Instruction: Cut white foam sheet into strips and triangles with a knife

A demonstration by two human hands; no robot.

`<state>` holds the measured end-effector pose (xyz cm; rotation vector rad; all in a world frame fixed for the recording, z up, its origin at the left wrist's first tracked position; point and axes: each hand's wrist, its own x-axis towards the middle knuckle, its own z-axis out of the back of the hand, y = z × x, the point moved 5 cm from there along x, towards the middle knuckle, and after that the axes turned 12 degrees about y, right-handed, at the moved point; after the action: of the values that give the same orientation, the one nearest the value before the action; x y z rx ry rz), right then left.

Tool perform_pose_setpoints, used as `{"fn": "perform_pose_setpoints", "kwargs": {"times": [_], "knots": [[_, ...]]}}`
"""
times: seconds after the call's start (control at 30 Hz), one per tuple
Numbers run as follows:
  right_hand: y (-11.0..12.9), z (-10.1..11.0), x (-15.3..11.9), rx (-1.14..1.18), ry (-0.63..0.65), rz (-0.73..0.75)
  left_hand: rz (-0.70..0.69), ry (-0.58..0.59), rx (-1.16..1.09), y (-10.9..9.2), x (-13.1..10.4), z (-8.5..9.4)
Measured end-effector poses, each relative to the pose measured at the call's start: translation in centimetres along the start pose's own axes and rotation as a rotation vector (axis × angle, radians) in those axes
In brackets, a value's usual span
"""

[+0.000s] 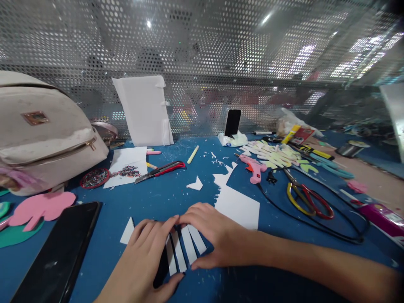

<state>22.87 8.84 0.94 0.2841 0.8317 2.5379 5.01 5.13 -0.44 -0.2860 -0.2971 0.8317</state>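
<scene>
Several narrow white paper strips (pixel 188 244) lie side by side on the blue table between my hands. My left hand (pixel 148 248) rests at their left end, fingers bent together and thumb on the table near the lower ends. My right hand (pixel 211 231) arches over the right side, its fingertips meeting the left ones at the strips' upper ends and its thumb near the bottom. Both hands touch the strips. A white paper triangle (pixel 127 231) sits left of my left hand. Beyond my right hand lies a larger white sheet (pixel 238 206) with a jagged edge.
A black phone (pixel 59 252) and pink cutout (pixel 44 208) are at left, below a backpack (pixel 47 130). A red cutter (pixel 160 171) lies mid-table. Rightward are a pink glue gun (pixel 254 167), its cable, scissors (pixel 307 200) and pale strips (pixel 271 153). A phone (pixel 232 123) stands behind.
</scene>
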Motion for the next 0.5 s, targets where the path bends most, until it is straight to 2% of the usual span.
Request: {"fn": "perform_pose_setpoints", "kwargs": {"times": [0.17,0.37,0.5], "knots": [[-0.3,1.0,-0.2,0.003,0.048,0.021,0.035,0.049,0.014,0.6,-0.3,-0.1],[-1.3,2.1,-0.7,0.002,0.128,-0.104,0.088,0.103,0.012,1.2,-0.6,0.7],[-1.6,2.1,-0.7,0.007,0.156,-0.083,0.119,0.109,-0.024,1.0,-0.5,0.8]]}}
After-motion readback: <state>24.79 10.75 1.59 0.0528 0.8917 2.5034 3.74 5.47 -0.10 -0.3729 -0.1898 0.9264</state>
